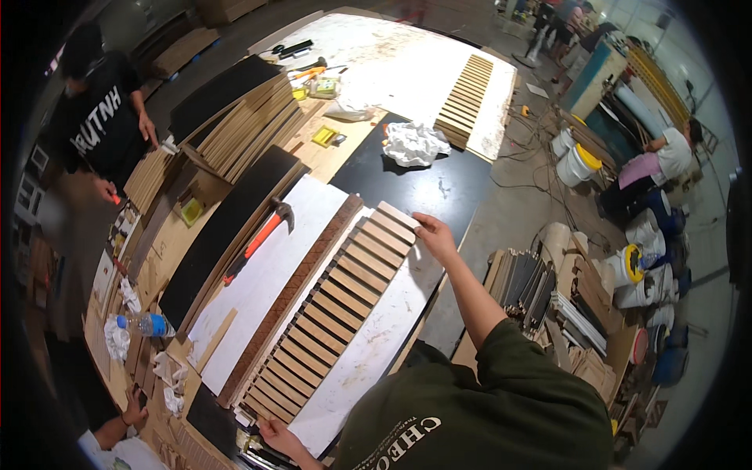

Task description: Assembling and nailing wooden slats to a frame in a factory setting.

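Observation:
A slatted wooden panel of pale parallel slats with dark gaps lies slantwise before me. My right hand is closed on its far end, fingers at the corner. At the near end, the fingers of my left hand close on the panel's edge; part of that grip is hidden. A dark brown strip runs along the panel's left side. Beneath is a white board with scuff marks. To the left rests a claw hammer with an orange handle.
A second slatted panel lies at the far right of the table, near crumpled white paper. Stacked boards and a water bottle are on the left. One person stands far left; another's hand is lower left.

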`<action>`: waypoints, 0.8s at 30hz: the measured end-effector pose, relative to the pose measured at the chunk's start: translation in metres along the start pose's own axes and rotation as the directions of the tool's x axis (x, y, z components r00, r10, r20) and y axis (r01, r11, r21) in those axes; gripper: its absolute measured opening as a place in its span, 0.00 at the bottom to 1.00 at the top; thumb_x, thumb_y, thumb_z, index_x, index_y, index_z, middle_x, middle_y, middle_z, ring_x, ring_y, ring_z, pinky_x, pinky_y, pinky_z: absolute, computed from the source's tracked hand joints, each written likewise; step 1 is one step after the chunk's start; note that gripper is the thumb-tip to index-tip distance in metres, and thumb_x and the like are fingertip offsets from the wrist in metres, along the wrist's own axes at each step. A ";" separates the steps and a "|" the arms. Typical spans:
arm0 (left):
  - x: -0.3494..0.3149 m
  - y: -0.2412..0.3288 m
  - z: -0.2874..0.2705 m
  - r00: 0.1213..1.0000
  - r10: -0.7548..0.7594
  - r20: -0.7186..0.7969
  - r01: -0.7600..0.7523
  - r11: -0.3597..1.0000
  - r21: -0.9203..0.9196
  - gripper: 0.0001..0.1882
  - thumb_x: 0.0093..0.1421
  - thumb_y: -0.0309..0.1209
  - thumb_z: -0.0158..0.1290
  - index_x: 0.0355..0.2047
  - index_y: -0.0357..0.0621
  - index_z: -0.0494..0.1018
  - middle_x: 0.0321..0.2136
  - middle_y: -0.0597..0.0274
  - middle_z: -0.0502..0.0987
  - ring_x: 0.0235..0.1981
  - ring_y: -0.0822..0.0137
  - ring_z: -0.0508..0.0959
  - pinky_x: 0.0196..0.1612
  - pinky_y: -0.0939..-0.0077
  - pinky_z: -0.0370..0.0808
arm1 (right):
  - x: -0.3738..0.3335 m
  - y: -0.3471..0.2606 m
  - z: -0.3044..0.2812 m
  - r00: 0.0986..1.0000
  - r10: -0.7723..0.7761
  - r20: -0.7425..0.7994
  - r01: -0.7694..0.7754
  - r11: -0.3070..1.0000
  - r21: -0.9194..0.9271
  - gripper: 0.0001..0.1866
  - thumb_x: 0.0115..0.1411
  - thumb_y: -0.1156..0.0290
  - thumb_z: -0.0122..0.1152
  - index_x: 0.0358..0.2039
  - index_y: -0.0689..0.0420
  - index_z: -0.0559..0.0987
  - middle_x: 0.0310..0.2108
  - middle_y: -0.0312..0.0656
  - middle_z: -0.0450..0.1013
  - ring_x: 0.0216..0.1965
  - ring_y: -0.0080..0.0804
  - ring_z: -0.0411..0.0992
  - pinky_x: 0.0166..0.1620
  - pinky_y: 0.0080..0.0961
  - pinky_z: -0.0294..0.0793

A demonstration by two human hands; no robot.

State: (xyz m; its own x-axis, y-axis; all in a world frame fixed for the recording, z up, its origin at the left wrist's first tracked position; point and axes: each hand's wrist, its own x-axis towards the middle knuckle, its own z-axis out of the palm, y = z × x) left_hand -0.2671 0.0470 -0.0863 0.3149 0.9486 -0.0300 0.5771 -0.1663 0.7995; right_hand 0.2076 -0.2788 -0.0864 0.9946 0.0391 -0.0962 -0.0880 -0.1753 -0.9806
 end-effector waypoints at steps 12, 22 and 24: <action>0.002 -0.009 0.009 0.985 0.112 -0.130 -0.131 0.981 -0.144 0.03 0.53 0.21 0.53 0.28 0.33 0.71 0.20 0.64 0.67 0.24 0.70 0.66 0.31 0.74 0.66 | 0.037 -0.010 0.010 0.968 0.003 0.251 0.120 0.874 -0.471 0.29 0.53 0.52 0.61 0.49 0.61 0.75 0.40 0.49 0.77 0.37 0.37 0.77 0.42 0.32 0.75; -0.019 0.050 0.009 0.914 0.003 -0.405 -0.141 0.940 -0.311 0.17 0.57 0.20 0.54 0.48 0.33 0.69 0.37 0.58 0.72 0.35 0.68 0.75 0.39 0.77 0.73 | 0.055 -0.027 0.036 0.985 -0.036 0.171 0.004 0.984 0.180 0.32 0.62 0.45 0.49 0.54 0.61 0.67 0.49 0.46 0.70 0.48 0.33 0.68 0.51 0.29 0.65; -0.019 0.050 0.008 0.926 0.020 -0.377 -0.166 0.918 -0.359 0.15 0.58 0.21 0.53 0.46 0.35 0.70 0.36 0.59 0.75 0.35 0.70 0.76 0.40 0.77 0.73 | 0.043 -0.032 0.057 0.995 -0.067 0.074 0.041 0.950 0.309 0.35 0.62 0.42 0.47 0.53 0.63 0.67 0.51 0.47 0.68 0.49 0.32 0.67 0.52 0.31 0.65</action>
State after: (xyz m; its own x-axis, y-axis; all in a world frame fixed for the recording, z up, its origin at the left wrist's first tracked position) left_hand -0.2380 0.0186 -0.0508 0.0188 0.9766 0.2144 0.2069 -0.2136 0.9548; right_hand 0.2497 -0.2151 -0.0688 0.9914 0.1236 -0.0431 -0.0603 0.1385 -0.9885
